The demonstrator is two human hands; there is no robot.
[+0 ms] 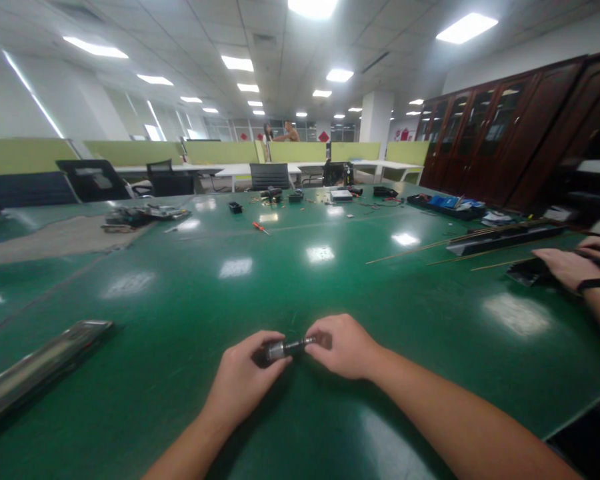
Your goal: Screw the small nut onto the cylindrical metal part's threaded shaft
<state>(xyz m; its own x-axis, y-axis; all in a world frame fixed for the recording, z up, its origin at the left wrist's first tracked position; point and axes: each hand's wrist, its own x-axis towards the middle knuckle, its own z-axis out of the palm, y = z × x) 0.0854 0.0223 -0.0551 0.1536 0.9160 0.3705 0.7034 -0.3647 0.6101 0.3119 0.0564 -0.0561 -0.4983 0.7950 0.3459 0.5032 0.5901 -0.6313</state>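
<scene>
Holding one small cylindrical piece (276,351), the person's two hands met low over the near middle of the counter (190,293). Whether the piece touched the surface could not be told from where I stood.

Handling: the piece appeared rigid and probably light, with a silver barrel and a narrower dark shaft. Its smooth metal was likely to slip under a loose hold. The barrel offered the surest place to grip; the thin end seemed better suited to a light pinch.

Fingers: those of the left hand (243,370) curled around the barrel, thumb opposing. Those of the right hand (344,348) pinched the thin end; blur obscured the exact contact.

Count, surrounding items:
- One orange-handled screwdriver (260,228), lying well beyond the hands.
- One long bar (35,370), at the left edge.
- At least three thin rods (405,253), toward the right.
- One white box (341,195), near the far side.
- Two co-worker's hands (570,269), far right, on one dark part (525,272).
</scene>
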